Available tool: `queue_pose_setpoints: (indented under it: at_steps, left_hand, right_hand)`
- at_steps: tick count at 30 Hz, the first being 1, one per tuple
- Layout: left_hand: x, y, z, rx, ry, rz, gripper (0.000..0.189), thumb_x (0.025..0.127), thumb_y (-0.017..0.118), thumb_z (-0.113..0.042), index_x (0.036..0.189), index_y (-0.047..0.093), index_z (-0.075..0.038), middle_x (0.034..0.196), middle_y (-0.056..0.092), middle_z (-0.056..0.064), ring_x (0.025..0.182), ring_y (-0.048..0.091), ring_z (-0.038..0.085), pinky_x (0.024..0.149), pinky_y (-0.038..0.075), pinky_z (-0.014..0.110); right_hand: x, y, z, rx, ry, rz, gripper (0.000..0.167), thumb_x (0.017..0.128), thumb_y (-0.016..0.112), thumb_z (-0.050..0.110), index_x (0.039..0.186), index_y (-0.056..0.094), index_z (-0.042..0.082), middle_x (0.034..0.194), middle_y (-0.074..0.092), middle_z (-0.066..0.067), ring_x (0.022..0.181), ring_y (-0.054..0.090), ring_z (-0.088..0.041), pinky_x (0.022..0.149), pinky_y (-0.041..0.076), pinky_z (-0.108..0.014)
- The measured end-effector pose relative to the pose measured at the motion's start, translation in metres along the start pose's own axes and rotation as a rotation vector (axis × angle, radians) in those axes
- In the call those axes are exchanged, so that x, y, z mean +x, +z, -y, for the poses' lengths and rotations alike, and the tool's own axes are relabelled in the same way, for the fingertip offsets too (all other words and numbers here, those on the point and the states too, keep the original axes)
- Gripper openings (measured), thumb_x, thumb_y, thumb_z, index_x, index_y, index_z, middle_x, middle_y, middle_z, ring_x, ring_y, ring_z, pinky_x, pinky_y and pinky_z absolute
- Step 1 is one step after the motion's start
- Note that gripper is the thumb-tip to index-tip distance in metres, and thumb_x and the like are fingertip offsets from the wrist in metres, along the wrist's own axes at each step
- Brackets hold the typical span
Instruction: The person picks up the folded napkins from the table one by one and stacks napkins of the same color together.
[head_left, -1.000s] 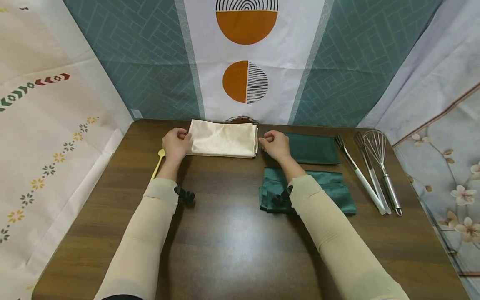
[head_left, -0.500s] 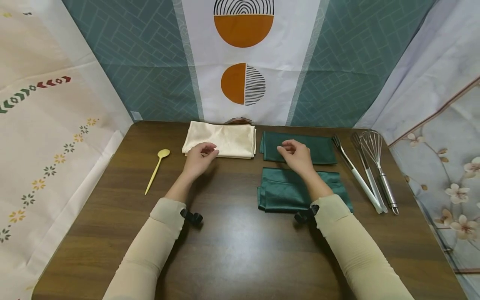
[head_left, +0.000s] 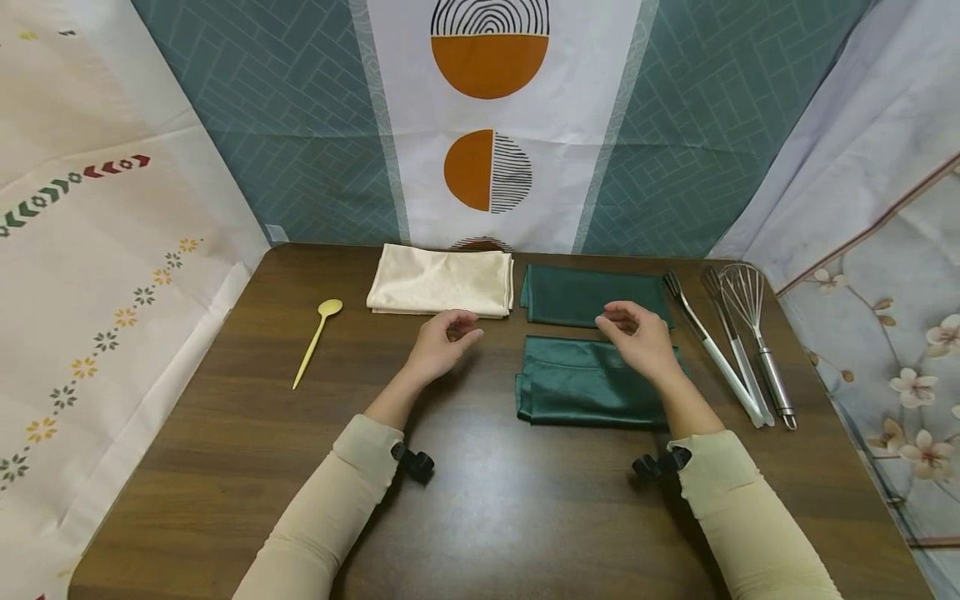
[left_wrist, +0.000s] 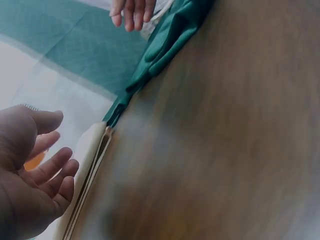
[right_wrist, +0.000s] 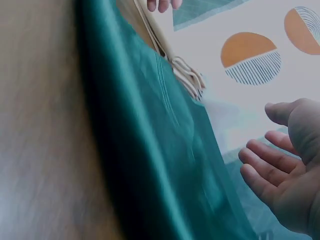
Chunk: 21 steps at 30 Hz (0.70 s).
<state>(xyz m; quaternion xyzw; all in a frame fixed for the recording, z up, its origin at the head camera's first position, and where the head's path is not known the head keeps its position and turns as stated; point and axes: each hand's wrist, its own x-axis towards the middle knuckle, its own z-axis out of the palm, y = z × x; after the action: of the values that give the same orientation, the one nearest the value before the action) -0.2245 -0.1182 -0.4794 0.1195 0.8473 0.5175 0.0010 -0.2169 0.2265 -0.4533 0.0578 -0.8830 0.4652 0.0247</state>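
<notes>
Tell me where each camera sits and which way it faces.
Head: worn on the head, facing forward and down at the table; both sleeved forearms, the left hand and the right hand show.
Left wrist: worn there, looking past the left hand along the folded cream cloth toward green fabric; the right hand's fingers also show.
Right wrist: worn there, looking past the right hand over the front green cloth; the left hand's fingertips also show.
Shared: both wrist views include the folded cream cloth.

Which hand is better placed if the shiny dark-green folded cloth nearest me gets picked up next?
Likely the right hand: in the head view it overlaps the far edge of that shiny dark-green folded cloth, holding nothing. The left hand, also empty, is nearest the cream folded cloth.
</notes>
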Motion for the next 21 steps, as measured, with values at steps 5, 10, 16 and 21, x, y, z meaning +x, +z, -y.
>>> queue_pose_setpoints:
  at_steps: [5,10,16,21]
  left_hand:
    - [-0.001,0.014,-0.003,-0.003,0.007,0.034,0.035,0.096,0.072,-0.016,0.124,0.065,0.002,0.12,0.066,0.018,0.109,0.065,0.028,0.091,0.053,0.042]
    - [-0.002,0.027,-0.009,-0.009,0.025,0.055,0.035,0.095,0.073,-0.016,0.124,0.065,0.002,0.119,0.067,0.017,0.108,0.066,0.028,0.09,0.053,0.042]
    - [-0.003,0.042,-0.013,0.018,0.051,0.111,0.036,0.094,0.075,-0.017,0.125,0.064,0.0,0.121,0.066,0.014,0.11,0.064,0.026,0.09,0.052,0.041]
    - [-0.004,0.053,-0.016,0.057,0.092,0.14,0.042,0.09,0.079,-0.018,0.126,0.064,-0.003,0.12,0.063,0.012,0.11,0.061,0.027,0.093,0.051,0.041]
  right_hand:
    - [-0.012,-0.012,-0.014,-0.03,-0.036,0.009,0.045,0.1,0.066,0.029,0.129,0.061,-0.004,0.119,0.068,-0.02,0.108,0.066,-0.035,0.087,0.051,-0.021]
    - [-0.022,-0.024,-0.027,-0.08,-0.098,0.049,0.041,0.098,0.07,0.022,0.127,0.061,-0.006,0.117,0.068,-0.023,0.105,0.067,-0.037,0.084,0.053,-0.023]
    - [-0.033,-0.037,-0.039,-0.142,-0.174,0.084,0.046,0.092,0.077,0.015,0.13,0.059,-0.006,0.124,0.065,-0.025,0.113,0.062,-0.043,0.098,0.048,-0.055]
    - [-0.038,-0.046,-0.051,-0.245,-0.197,0.092,0.055,0.086,0.083,0.014,0.132,0.059,-0.003,0.13,0.062,-0.025,0.121,0.056,-0.045,0.101,0.042,-0.06]
